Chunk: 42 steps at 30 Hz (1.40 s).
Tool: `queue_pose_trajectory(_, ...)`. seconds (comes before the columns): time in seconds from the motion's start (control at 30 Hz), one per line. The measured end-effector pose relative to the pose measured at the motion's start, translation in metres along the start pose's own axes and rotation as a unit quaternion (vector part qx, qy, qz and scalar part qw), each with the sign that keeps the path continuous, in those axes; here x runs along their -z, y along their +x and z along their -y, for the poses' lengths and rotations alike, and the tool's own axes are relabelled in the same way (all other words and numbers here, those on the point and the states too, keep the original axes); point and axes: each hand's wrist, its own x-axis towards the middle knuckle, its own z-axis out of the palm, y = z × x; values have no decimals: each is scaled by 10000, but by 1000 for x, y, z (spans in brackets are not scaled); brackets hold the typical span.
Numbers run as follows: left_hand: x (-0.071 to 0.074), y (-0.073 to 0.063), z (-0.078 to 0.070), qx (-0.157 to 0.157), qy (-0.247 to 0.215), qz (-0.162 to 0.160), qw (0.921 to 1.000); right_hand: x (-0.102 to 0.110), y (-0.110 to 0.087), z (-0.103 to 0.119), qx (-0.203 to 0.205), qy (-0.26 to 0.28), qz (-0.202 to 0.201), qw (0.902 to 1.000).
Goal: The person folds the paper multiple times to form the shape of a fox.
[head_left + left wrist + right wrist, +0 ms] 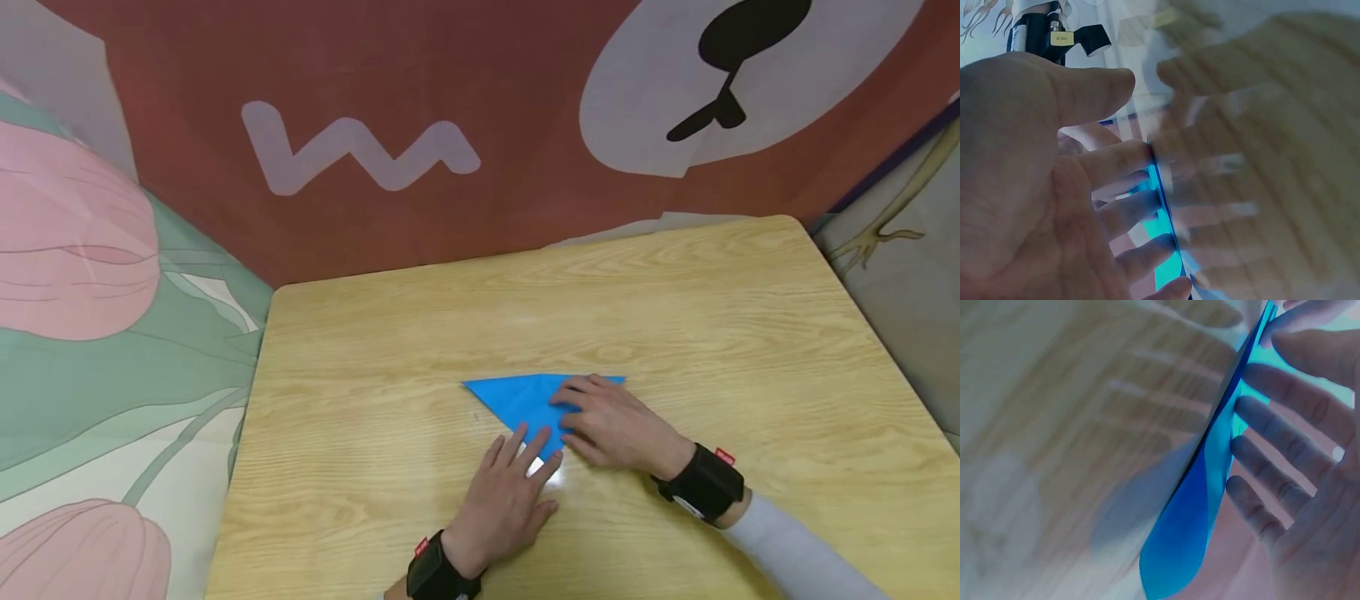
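A blue sheet of paper [517, 398], folded into a triangle, lies on the table with its long edge at the far side and a corner toward the person. The left hand [498, 508], fingers spread and fairly straight, rests its fingertips on that near corner. Over the right part of the triangle, the right hand [618, 425] touches the paper with slightly bent fingers, covering some of it. In the right wrist view, one end of the blue paper [1179, 550] curls up from the tabletop, its layers slightly parted. Neither hand grips anything.
The wood-grain table [360, 333] has a glossy, reflective top. Its far edge meets a brown wall [420, 217] with a cartoon print, and a flower-patterned panel [187, 350] stands along the left side. Black camera bands [701, 482] are strapped round both wrists.
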Motion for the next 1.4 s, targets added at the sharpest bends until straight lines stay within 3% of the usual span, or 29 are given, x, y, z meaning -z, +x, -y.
queue_pose_trajectory(0.2, 1, 2, -5, 49, -236, 226, 9995, -2, 2, 9, -258, -178, 425, 9986)
queue_pose_trajectory(0.33, 1, 1, -6, 42, -168, 172, 9997, -3, 2, 13, -309, -301, 560, 9975)
queue_pose_trajectory(0.63, -1, 4, -4, 17, -170, 46, 9998, -5, 5, 17, -468, -507, 483, 9964)
queue_pose_trajectory(0.97, 3, 5, -2, 61, -312, 280, 9991, -5, 4, 19, -478, -678, 435, 9956)
queue_pose_trajectory(1.17, 10, 4, 6, 13, -174, 431, 9989, -3, 0, 20, -303, -381, 288, 9984)
queue_pose_trajectory(1.4, 21, 6, 23, -142, -998, 345, 9943, -6, 0, 22, -214, -192, 119, 9995)
